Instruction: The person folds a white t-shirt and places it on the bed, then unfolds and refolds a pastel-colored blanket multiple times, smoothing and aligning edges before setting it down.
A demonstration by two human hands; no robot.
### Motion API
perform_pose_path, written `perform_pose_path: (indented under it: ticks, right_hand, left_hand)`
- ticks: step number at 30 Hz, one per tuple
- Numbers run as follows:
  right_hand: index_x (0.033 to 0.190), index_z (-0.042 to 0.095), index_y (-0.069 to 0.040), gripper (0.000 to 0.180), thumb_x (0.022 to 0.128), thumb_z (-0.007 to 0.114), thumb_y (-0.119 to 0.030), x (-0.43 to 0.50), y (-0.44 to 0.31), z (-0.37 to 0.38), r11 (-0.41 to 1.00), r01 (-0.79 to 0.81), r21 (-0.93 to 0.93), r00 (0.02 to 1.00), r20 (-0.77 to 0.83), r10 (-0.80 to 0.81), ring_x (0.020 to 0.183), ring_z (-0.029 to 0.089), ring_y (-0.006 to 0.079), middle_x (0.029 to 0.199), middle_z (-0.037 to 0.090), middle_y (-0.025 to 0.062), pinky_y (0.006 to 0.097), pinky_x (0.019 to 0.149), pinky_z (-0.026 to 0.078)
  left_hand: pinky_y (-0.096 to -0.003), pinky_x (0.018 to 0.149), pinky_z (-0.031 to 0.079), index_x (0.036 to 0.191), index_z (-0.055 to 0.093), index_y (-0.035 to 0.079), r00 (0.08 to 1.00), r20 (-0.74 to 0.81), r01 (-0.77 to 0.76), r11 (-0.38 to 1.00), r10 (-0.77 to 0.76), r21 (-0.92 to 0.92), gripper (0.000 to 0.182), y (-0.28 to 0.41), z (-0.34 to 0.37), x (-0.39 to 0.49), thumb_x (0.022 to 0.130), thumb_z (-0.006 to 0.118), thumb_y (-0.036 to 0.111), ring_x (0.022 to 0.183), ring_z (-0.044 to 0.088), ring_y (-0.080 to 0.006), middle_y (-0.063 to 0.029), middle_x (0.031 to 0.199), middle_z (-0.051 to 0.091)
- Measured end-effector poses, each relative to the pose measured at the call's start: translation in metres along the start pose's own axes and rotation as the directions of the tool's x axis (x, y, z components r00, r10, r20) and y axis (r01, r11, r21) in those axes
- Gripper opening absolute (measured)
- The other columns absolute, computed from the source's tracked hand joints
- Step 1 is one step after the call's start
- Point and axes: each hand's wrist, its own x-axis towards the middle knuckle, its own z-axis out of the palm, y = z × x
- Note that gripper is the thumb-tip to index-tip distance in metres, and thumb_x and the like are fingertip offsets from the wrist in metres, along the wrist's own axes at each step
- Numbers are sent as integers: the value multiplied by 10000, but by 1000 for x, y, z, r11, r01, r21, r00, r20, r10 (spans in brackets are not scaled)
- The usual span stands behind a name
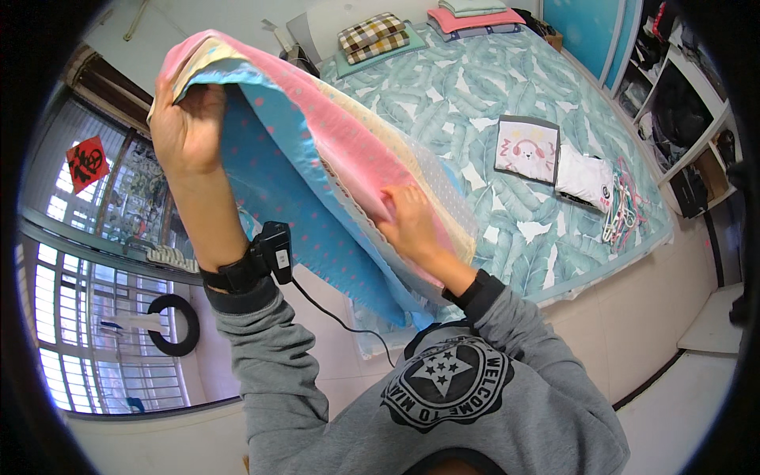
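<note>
A large dotted cloth cover [362, 154], with pink, pale yellow, grey and blue areas, hangs in folds between my hands. My left hand [193, 127] is raised high at the left and grips a bunched upper corner; its fingertips are tucked under the blue edge. Lower and further right, my right hand [409, 219] pinches the pink part beside a long seamed edge. The blue side sags below my left wrist towards the floor. Part of the cloth lies over or in front of the bed [415, 101], so its far side is hidden.
On the leaf-print sheet lie a folded printed shirt [527, 148], a folded white shirt [585, 176] and tangled hangers [623, 208]. Folded checked bedding [374, 37] and a pink pillow [473, 19] sit at the head. Shelves [683, 101] stand right; a barred window [107, 332] is left.
</note>
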Motion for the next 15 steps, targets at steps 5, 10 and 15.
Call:
perform_pose_path:
  ticks: [5, 10, 15]
  right_hand:
    - [908, 598, -34, 272, 644, 656, -2, 8, 58, -31, 986, -32, 166, 939, -333, 87, 860, 569, 272, 881, 568, 126, 320, 747, 459]
    - [834, 589, -28, 189, 657, 655, -20, -27, 137, -52, 997, -60, -39, 983, -176, 52, 853, 563, 292, 868, 563, 116, 360, 744, 458]
    - [891, 572, -51, 217, 696, 663, -83, -71, 197, -67, 960, -197, -197, 964, -219, 153, 842, 564, 309, 852, 576, 120, 398, 726, 457]
  left_hand:
    - [-541, 1018, 424, 1296, 427, -109, 975, 217, 75, 992, -52, -101, 474, 24, -21, -30, 1042, 286, 265, 1198, 508, -401, -287, 1295, 507]
    - [-546, 1030, 419, 1289, 399, -138, 1000, 28, 6, 1000, -6, -17, 484, 49, -40, -36, 1045, 253, 254, 1195, 501, -414, -303, 1292, 491]
    - [-531, 1009, 452, 1253, 425, -152, 997, -72, -37, 997, 42, 71, 440, 62, -40, -28, 1039, 267, 198, 1181, 511, -412, -300, 1274, 500]
